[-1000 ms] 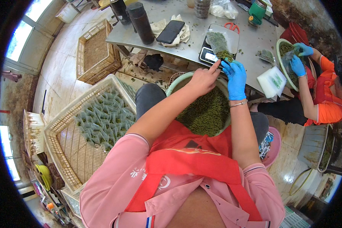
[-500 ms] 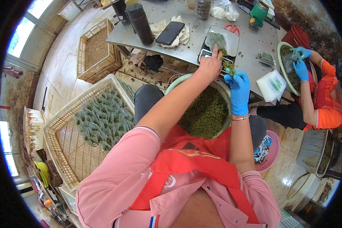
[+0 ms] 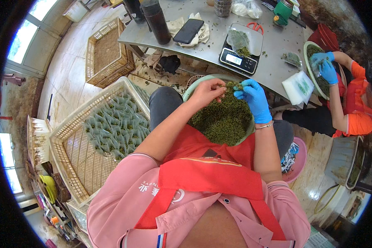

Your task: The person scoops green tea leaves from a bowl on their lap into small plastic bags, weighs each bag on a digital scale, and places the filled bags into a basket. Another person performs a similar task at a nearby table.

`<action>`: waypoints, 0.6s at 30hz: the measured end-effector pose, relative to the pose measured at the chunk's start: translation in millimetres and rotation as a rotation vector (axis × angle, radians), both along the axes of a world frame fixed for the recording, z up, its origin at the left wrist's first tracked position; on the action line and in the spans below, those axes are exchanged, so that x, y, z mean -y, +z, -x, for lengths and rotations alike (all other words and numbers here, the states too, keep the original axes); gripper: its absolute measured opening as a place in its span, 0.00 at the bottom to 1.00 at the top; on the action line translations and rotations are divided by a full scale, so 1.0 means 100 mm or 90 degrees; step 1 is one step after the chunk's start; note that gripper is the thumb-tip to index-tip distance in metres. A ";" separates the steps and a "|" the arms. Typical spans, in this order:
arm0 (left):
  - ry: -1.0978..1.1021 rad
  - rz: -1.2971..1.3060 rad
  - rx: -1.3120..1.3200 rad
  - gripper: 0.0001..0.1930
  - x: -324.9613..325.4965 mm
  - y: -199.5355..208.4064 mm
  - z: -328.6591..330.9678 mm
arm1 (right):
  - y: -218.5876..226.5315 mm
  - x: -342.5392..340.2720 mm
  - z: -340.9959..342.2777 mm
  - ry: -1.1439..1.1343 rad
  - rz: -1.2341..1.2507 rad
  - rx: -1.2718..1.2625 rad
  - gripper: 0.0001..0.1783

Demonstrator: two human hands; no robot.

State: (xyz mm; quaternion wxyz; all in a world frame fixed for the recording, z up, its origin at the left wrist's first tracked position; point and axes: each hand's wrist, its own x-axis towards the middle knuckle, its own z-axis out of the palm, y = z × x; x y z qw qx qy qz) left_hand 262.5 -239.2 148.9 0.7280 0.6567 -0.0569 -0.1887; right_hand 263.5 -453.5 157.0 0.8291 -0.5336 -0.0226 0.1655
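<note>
In the head view, the blue-gloved right hand [image 3: 253, 98] pinches a small green clump [image 3: 231, 86] over the round basin [image 3: 193, 86] of green grains [image 3: 221, 124], while the bare left hand [image 3: 209, 91] is just beside it, fingers bent; whether they grip anything I cannot tell. A partly filled clear bag [image 3: 238, 40] lies on the scale [image 3: 249, 65], which stands on the metal worktop [image 3: 208, 47].

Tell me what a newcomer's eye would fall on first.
Probably the red apron across the wearer's chest, low in the middle. Just above, the blue-gloved right hand and bare left hand are close together over a tub of green plant bits. On the left, a plastic crate holds filled bags.
</note>
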 end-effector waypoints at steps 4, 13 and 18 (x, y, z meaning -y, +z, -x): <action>-0.044 -0.142 0.103 0.11 -0.05 0.10 0.02 | 0.20 -0.18 0.08 -0.025 0.088 -0.027 0.21; 0.019 -0.105 0.097 0.09 -0.12 0.12 0.05 | 0.10 -0.23 0.07 0.038 0.055 -0.090 0.09; 0.055 -0.164 0.139 0.08 -0.16 0.09 0.07 | -0.11 -0.20 0.02 0.048 -0.106 -0.174 0.08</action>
